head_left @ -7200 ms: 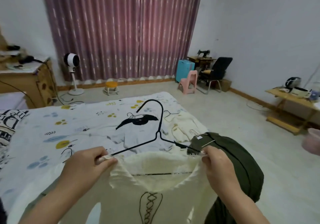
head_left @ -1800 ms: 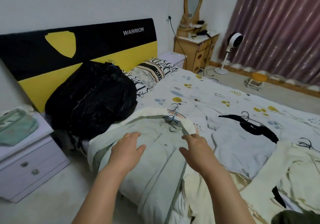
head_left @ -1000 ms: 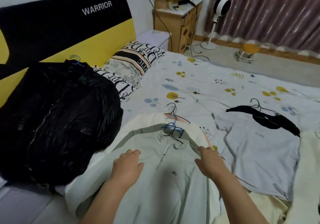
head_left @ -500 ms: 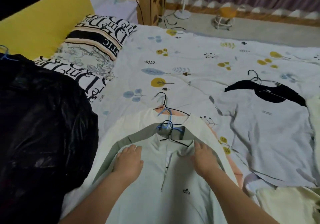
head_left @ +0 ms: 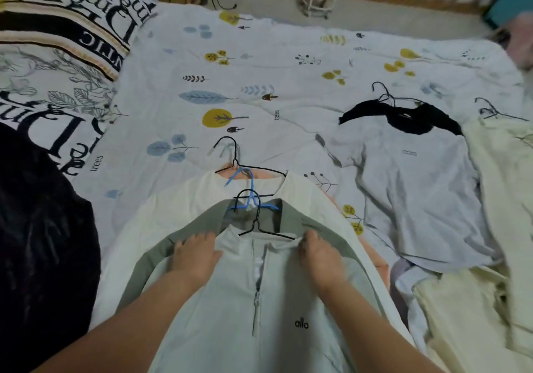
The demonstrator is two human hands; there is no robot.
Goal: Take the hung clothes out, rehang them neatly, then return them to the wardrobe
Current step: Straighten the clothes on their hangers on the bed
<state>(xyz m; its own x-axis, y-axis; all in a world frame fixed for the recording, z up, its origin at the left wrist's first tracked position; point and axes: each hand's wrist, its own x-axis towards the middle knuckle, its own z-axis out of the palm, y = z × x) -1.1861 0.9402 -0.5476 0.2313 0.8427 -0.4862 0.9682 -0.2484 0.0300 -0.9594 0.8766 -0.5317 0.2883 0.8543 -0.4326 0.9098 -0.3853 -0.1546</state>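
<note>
**Colours on the bed**

The pale mint zip-neck top (head_left: 277, 309) bore black "allo" lettering. Beneath it lay a grey-green garment (head_left: 184, 235) and a cream one (head_left: 178, 202). The white bedsheet (head_left: 282, 64) showed yellow and blue leaf prints.

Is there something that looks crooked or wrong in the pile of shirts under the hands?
Yes. The pale zip top sits askew: its black hanger tilts with the hook leaning left, crossing the blue hanger beneath. Three hooks overlap there instead of lining up.
</note>
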